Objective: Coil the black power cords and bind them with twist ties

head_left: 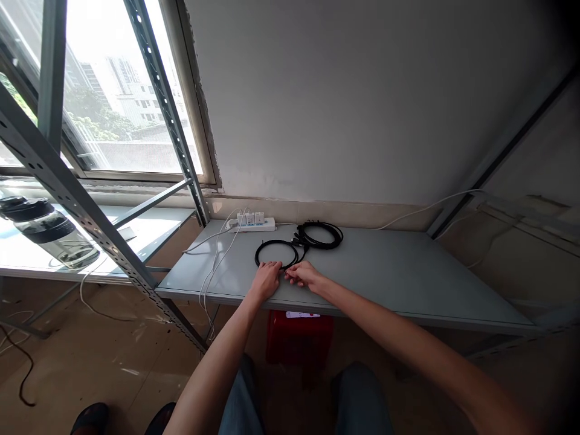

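A black cable [257, 252] lies in a loop on the grey shelf board [385, 272], close to its front edge. Over the near side of this loop rests my left hand [267, 279], fingers bent and closed on the cable. My right hand [306, 275] is just to its right, fingertips pinched together at the loop's near edge. What sits between those fingertips is too small to make out. Directly behind my hands lies a thicker coil of black cables [338, 237], its ends and plugs pointing toward the loop.
A white power strip [260, 224] with chargers stands at the back left, white cords [212, 272] hanging over the front edge. Metal rack posts [104, 229] rise at left. A water bottle [54, 235] is on the neighbouring table. Below the shelf stands a red stool [299, 341].
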### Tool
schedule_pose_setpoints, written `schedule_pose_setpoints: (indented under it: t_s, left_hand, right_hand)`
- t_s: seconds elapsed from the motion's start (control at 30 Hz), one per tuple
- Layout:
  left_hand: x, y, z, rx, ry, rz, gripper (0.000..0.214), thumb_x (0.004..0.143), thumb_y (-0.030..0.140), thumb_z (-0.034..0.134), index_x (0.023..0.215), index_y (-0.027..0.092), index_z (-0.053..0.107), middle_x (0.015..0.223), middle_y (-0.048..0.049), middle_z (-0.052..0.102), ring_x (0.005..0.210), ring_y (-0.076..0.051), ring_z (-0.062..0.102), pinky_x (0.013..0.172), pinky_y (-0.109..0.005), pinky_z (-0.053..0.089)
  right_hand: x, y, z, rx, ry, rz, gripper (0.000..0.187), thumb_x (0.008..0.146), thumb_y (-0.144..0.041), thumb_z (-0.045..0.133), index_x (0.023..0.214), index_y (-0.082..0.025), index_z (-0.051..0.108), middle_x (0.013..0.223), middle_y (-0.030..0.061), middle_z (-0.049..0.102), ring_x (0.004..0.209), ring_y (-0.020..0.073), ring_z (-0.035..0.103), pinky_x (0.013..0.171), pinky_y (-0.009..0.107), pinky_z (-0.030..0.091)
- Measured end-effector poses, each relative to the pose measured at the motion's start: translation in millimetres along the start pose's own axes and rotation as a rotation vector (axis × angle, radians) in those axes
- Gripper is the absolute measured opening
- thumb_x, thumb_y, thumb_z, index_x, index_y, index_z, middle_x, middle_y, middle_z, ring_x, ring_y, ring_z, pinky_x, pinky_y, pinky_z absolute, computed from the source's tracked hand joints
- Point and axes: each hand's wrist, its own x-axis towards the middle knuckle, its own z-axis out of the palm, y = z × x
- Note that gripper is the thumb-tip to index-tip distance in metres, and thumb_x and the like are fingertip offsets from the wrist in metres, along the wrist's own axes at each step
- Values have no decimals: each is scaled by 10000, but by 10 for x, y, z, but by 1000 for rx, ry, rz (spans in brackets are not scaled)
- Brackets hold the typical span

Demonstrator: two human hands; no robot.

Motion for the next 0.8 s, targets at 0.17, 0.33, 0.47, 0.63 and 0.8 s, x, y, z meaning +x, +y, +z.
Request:
schedule_pose_setpoints:
  t_s: [0.17,0.33,0.47,0.63,0.8]
  left_hand:
    - [-1,-8,-2,2,-22,-9,199,993,121,412,982,211,589,1024,-85,720,1039,-246,648,895,-351,383]
    - [-2,-4,-6,-6,-2,3,196,1031,188,404,981,209,591,1013,-91,721,1032,-258,650,890,-359,387]
    - [-10,20,-32,-27,-14,-23,226,1034,198,386,1003,208,609,1031,-100,725,1054,-266,644,911,-370,398]
    - [-19,10,-33,-47,-26,-31,301,919,57,395,1017,198,642,1091,-106,728,1075,-260,636,955,-374,398]
    - [-16,-12,-6,-61,-13,-10,285,863,63,443,1024,209,627,1081,-92,729,1077,-263,633,940,-362,400]
  right_hand:
    - [45,103,36,-125,22,-260,54,877,-97,659,831,-125,662,762,57,754,551,94,649,458,164,394]
    - [-42,37,-21,-696,140,-521,135,929,-117,604,854,-153,712,806,49,762,650,134,692,694,222,508]
    - [-154,-56,1,-1286,195,-622,194,987,-127,529,962,-159,719,951,109,758,912,222,727,775,257,501]
    - [-156,-105,2,-1676,113,-898,382,927,19,510,1267,-137,586,1127,138,694,978,216,691,740,255,496]
    - [-87,-110,-108,-1841,-71,-1223,332,1012,-15,364,1204,-145,602,1173,132,660,980,181,645,720,255,473]
